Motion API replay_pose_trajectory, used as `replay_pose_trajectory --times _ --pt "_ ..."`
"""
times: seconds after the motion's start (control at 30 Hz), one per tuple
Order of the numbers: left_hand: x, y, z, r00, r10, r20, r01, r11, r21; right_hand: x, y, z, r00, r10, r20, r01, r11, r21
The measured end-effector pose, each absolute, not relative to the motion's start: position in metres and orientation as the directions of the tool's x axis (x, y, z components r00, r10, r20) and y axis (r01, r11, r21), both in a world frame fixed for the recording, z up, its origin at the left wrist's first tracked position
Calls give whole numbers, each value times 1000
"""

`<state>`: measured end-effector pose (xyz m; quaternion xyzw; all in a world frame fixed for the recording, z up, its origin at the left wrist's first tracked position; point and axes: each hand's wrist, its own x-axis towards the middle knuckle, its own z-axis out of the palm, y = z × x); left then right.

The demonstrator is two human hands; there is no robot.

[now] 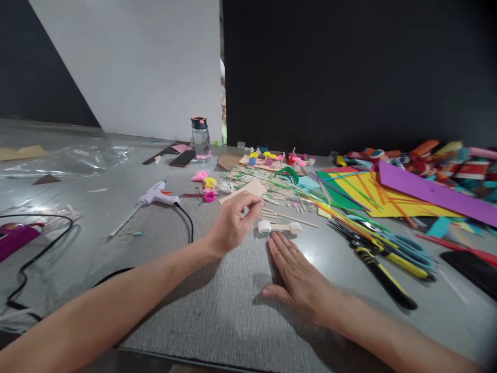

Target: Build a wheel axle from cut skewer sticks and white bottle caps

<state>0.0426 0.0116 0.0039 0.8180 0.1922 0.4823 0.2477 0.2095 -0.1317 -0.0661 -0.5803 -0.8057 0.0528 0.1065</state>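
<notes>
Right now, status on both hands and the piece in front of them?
Left hand raised, fingers pinched, grip contents unclear. Right hand flat on table, empty. Small stick piece with white ends lies just beyond fingertips. Loose sticks piled behind.

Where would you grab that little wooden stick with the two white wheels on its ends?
Probably by the bare middle of the wheeled stick, pinched from above. It lies flat on the table with a white wheel at each end, so the thin stick between them is the free part. The left hand hovers just beside its left wheel, and the right hand lies flat in front of it.
</notes>
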Motion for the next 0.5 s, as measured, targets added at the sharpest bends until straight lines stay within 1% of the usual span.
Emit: replay_pose_trajectory --times 0.17,0.27,0.33,0.37,0.4,0.43,0.47,0.5 --pt "35 1 16 463 604 649 64 -753 655 195 -120 -60 -389 917 83 884 397 -245" --pt "31 -3 20 455 637 623 52 -717 695 168 -116 -51 -434 897 78 853 438 -283" --pt "29 -5 22 452 653 607 44 -697 716 141 -118 -39 -488 868 94 811 491 -319" --pt "27 -5 24 452 658 602 42 -690 723 127 -119 -31 -540 834 110 767 542 -343" --pt "25 -6 26 453 661 599 41 -686 726 115 -120 -24 -619 773 138 690 619 -374" --pt "22 -6 29 454 661 597 42 -685 727 105 -120 -18 -721 670 178 551 709 -440" --pt "17 -5 32 454 661 598 46 -687 725 98 -119 -15 -763 613 205 467 743 -480" --pt "12 -5 36 452 661 600 52 -690 722 94 -117 -14 -741 632 227 470 730 -496"
